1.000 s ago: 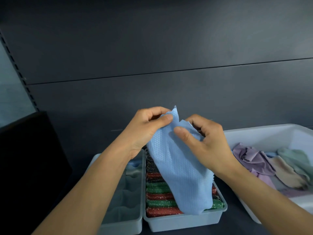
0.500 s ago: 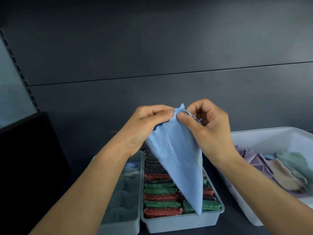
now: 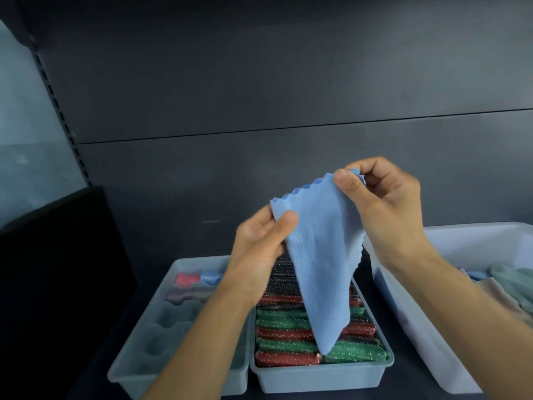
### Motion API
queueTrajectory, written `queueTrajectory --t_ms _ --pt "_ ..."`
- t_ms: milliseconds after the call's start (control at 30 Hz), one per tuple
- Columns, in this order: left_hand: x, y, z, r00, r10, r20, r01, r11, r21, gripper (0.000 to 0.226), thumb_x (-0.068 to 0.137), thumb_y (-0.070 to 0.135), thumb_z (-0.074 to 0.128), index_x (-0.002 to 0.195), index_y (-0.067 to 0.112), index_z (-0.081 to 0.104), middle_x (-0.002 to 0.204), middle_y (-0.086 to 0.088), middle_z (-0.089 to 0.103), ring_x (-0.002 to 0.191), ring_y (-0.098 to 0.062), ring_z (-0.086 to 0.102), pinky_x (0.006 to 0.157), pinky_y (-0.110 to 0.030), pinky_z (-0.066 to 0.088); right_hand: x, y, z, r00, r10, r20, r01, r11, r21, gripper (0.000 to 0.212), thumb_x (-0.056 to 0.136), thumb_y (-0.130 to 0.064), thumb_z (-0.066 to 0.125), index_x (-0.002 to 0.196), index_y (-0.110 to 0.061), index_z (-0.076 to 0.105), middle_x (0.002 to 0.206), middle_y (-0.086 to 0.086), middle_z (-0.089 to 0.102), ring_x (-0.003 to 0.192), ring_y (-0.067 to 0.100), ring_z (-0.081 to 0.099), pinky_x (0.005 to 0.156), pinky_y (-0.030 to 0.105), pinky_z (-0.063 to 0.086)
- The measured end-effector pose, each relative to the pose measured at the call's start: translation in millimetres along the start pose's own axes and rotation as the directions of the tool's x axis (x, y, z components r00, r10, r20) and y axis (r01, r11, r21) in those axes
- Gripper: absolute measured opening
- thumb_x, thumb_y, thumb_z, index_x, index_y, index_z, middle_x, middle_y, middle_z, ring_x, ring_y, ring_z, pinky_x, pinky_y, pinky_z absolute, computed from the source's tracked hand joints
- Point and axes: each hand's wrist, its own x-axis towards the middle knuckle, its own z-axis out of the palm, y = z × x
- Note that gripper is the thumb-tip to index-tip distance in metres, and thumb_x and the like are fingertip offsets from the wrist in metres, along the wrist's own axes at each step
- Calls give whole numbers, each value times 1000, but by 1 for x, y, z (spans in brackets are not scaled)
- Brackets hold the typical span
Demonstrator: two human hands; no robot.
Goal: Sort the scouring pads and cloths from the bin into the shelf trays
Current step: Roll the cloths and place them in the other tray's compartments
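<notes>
A light blue textured cloth [image 3: 323,255] hangs in the air above the shelf, its lower tip over the pads. My left hand [image 3: 259,249] pinches its left upper edge and my right hand [image 3: 383,203] pinches its top right corner, higher up. Below it, the middle tray [image 3: 320,376] is packed with rows of red, green and dark glittery scouring pads [image 3: 285,345]. To its left, a second tray [image 3: 144,362] holds folded cloths, with a red one [image 3: 187,278] and a blue one at the far end. The white bin [image 3: 409,327] stands at the right with loose cloths [image 3: 513,281] inside.
A black box-like object [image 3: 57,269] stands at the left on the shelf. The dark back panel of the shelf rises behind the trays, with a slotted upright [image 3: 57,99] at the left.
My hands have drawn apart along the cloth's top edge: the right hand has risen to the right, the left has dropped, and the cloth is spread wider.
</notes>
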Motion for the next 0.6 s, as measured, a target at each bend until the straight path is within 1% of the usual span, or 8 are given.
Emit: queueTrajectory --t_ms 100,233,300,367,433,467,533,600 --pt "0 -2 10 986 8 -164 -14 999 -38 28 76 26 70 99 10 73 101 -8 75 94 -22 70 87 -39 56 -1 -1 -3 1000 27 -7 -27 1000 -7 17 88 -11 68 73 -16 61 61 -15 61 59 3 54 58 15 42" --pt "12 13 9 967 97 -234 -81 994 76 39 72 31 82 85 -2 67 81 -17 65 76 -27 58 70 -41 47 10 -1 -25 998 55 10 -52 985 -166 24 89 -36 65 78 -16 62 69 -4 58 62 8 47 56 14 37" --pt "20 20 8 970 177 -168 -142 969 202 47 73 34 80 79 -8 59 70 -20 52 69 -24 45 64 -39 36 19 -9 -36 985 62 163 -15 961 -275 31 83 -54 65 95 -26 65 92 -6 68 79 5 58 68 12 43" --pt "24 27 16 973 216 -78 -183 935 303 37 79 26 79 69 -4 59 63 -22 44 64 -20 40 60 -35 32 28 -19 -36 910 130 394 62 896 -439 46 73 -61 70 111 -35 62 108 -17 65 100 -6 58 80 7 41" --pt "26 32 24 974 220 -43 -193 921 339 22 80 19 78 65 8 67 60 -12 53 60 -16 47 58 -31 39 33 -27 -27 819 226 528 133 820 -557 44 67 -53 79 101 -26 68 95 -16 68 88 -7 60 75 11 42" --pt "27 33 26 974 224 -44 -198 924 327 16 80 19 77 67 12 70 62 -9 59 61 -16 53 59 -32 44 35 -27 -22 790 259 556 122 822 -557 36 69 -43 81 91 -16 70 83 -5 67 75 1 60 68 17 44" --pt "26 34 23 980 193 -51 -176 956 234 7 82 21 74 80 14 74 74 -11 70 70 -20 65 68 -37 53 38 -30 -16 774 269 573 78 858 -508 30 75 -27 80 79 -1 64 69 10 59 61 12 54 57 27 43" --pt "23 28 14 995 97 -4 -95 978 185 15 83 21 71 96 14 74 89 -6 76 84 -18 72 76 -32 58 42 -33 -16 793 261 551 52 872 -487 27 79 -23 77 77 0 62 66 4 61 58 11 56 53 23 45"
